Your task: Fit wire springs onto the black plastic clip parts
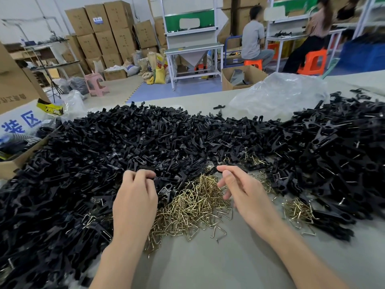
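Note:
A big heap of black plastic clip parts (pixel 145 142) covers the table from left to far right. A pile of brass-coloured wire springs (pixel 193 207) lies in front of it, between my hands. My left hand (pixel 135 197) has its fingers curled round a black clip part (pixel 166 187) at the heap's near edge; a wire spring seems to sit on that part. My right hand (pixel 239 186) hovers over the springs with fingers relaxed and slightly spread, holding nothing.
A clear plastic bag (pixel 279 92) lies at the table's far right. Cardboard boxes (pixel 18 147) stand at the left edge. More springs (pixel 298 211) lie at the right. Bare grey table (pixel 208 261) shows between my forearms. Two people sit at benches far behind.

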